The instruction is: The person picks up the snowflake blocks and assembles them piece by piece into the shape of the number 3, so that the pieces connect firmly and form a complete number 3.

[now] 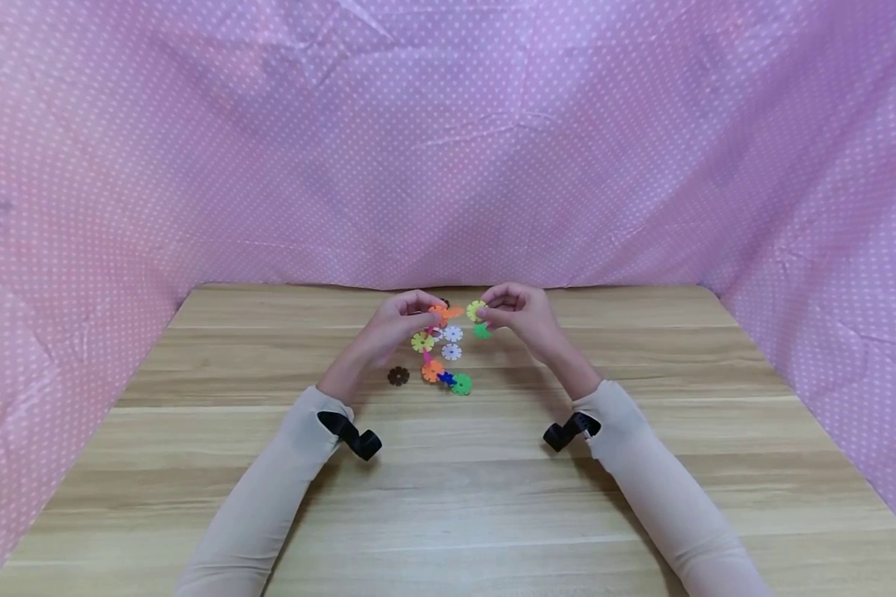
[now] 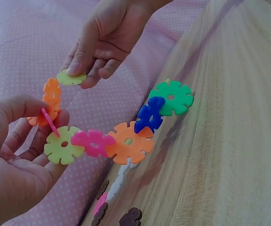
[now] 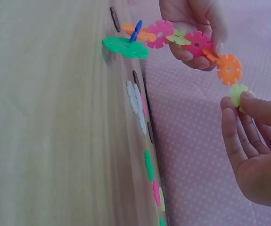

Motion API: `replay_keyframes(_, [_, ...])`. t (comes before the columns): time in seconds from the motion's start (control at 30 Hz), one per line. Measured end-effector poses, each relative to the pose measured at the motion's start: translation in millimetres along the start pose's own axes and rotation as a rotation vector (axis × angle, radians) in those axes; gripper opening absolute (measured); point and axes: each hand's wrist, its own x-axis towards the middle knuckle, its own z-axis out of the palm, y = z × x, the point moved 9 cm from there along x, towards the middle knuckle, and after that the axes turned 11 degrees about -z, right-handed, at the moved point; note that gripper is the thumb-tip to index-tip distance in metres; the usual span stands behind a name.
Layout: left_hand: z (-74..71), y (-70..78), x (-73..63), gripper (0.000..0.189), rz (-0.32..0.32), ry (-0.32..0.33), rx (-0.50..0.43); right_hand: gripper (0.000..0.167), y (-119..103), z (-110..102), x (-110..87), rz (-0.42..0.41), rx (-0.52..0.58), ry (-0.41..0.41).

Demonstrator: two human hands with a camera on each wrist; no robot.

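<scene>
A chain of slotted flower-shaped plastic discs hangs from my left hand (image 1: 392, 327), which pinches an orange disc (image 2: 37, 121) near the chain's upper end. Down from there run a pink disc, a yellow disc (image 2: 64, 144), another pink disc (image 2: 93, 143), an orange disc (image 2: 126, 153), a blue disc (image 2: 149, 115) and a green disc (image 2: 177, 104). Beyond my left fingers a second orange disc (image 3: 229, 69) sticks out toward the right. Between thumb and fingers my right hand (image 1: 526, 319) pinches a yellow disc (image 3: 239, 94), its edge close to that orange disc.
Loose discs lie on the wooden table (image 1: 448, 506) below the hands: white discs (image 1: 451, 352), a brown disc (image 1: 398, 376), a green disc (image 1: 481, 331) and pink ones. A pink dotted cloth (image 1: 448, 166) hangs behind the table's far edge.
</scene>
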Motion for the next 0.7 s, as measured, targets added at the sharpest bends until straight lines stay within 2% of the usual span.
replay_keyframes(0.2, [1.5, 1.5, -0.9, 0.024, 0.013, -0.008, 0.017, 0.02, -1.4, 3.3, -1.0, -0.017, 0.021, 0.011])
replay_keyframes(0.43, [2.9, 0.9, -0.6, 0.024, 0.01, -0.012, 0.039, 0.023, -3.7, 6.6, -2.3, -0.01, -0.029, 0.004])
replay_keyframes(0.57, [4.1, -0.4, -0.4, 0.022, 0.001, -0.005, 0.028, 0.023, -5.1, 6.8, -3.0, -0.011, -0.052, 0.008])
replay_keyframes(0.7, [9.2, -1.0, 0.8, 0.022, -0.004, -0.033, -0.019, 0.024, -3.7, 6.9, -3.7, -0.001, -0.069, 0.01])
